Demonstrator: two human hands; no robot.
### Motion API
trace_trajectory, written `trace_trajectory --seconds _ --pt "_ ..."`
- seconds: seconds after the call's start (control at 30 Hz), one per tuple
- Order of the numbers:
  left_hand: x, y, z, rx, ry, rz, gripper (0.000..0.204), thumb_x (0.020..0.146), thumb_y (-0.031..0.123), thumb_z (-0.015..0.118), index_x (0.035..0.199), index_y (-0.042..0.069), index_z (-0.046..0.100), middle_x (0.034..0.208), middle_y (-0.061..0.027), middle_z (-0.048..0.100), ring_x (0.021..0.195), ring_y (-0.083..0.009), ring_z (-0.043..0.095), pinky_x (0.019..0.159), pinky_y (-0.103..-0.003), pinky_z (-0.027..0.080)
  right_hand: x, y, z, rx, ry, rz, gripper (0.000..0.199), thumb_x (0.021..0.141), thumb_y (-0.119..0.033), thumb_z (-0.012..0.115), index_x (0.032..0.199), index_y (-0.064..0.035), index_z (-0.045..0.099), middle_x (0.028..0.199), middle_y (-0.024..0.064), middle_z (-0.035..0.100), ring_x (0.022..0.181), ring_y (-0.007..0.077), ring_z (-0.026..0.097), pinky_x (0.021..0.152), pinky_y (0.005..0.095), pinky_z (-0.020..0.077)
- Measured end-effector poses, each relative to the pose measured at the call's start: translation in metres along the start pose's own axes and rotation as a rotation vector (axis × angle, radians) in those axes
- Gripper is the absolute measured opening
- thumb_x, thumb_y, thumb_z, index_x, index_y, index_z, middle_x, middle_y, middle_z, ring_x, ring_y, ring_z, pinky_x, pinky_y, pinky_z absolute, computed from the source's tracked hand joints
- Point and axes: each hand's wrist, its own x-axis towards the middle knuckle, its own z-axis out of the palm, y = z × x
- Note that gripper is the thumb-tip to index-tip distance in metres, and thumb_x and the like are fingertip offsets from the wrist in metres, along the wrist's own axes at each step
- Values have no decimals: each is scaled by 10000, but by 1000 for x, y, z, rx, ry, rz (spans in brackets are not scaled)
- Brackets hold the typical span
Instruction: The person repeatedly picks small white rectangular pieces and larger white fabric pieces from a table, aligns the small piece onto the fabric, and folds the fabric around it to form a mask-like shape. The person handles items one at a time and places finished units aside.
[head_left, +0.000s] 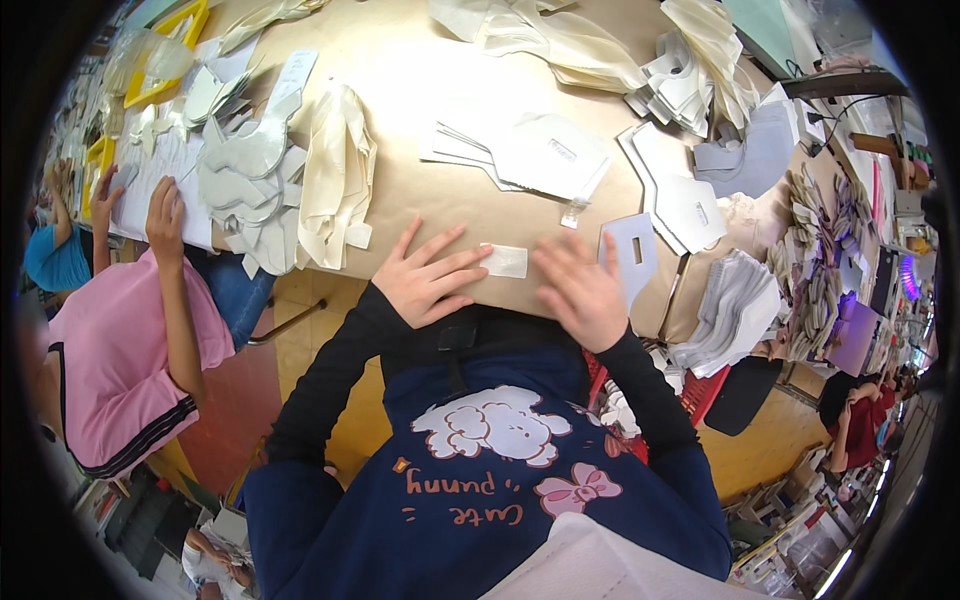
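Note:
On the brown paper-covered table (400, 185), a small pale rectangular piece (507, 262) lies near the front edge between my hands. My left hand (430, 275) rests flat with its fingers spread, a fingertip at the left end of that piece. Just right of it hovers or rests my right hand (583, 288), slightly blurred, fingers apart and holding nothing visible. Beside the right hand lies a light grey cut piece with a slot (630, 255). Beyond it, a small tag-like piece (572, 214) sits below a fanned stack of white cut pieces (550, 155).
Cream fabric pieces (338, 180) and silver-grey cut shapes (245, 185) are piled at left. More white pieces (688, 210) and a grey stack (730, 305) lie to the right. A co-worker in a pink shirt (150, 340) works at the left. A red crate (703, 395) stands below the table edge.

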Motion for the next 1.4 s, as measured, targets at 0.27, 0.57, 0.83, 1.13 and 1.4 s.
trace_trajectory --seconds 0.27,0.57,0.83,1.13,1.4 --pt "0 -1 1 -300 297 -84 485 825 208 761 1290 194 623 1434 -6 577 1388 -287 454 1170 -507 294 35 21 1 2 399 466 245 806 -184 792 995 -74 681 1050 87 624 996 305 578 865 405 439" --pt "31 82 -25 -1569 381 -661 224 1001 43 575 1168 -87 650 1166 -167 684 1097 -201 645 981 -340 495 28 -20 -10 152 593 163 231 657 -41 818 852 -83 701 915 55 623 870 254 609 805 383 449" --pt "50 92 -20 -1585 458 -666 214 981 30 630 1162 -81 659 1086 -96 688 976 -140 670 886 -272 529 31 -35 -23 71 518 -178 324 588 -24 802 896 -89 726 936 43 647 908 253 621 825 393 447" --pt "37 77 -21 -1647 404 -639 183 962 -13 620 1127 -73 672 1058 -85 693 966 -131 664 860 -255 519 26 -49 -27 1080 291 421 203 822 -61 759 1012 -8 710 1084 101 647 952 189 598 868 305 468" --pt "49 91 -28 -1519 257 -712 214 924 -23 675 1136 -48 669 1047 -100 706 975 -138 669 896 -284 523 24 -54 -13 1277 345 532 94 903 -23 698 990 14 703 1035 75 639 926 146 580 852 282 466"
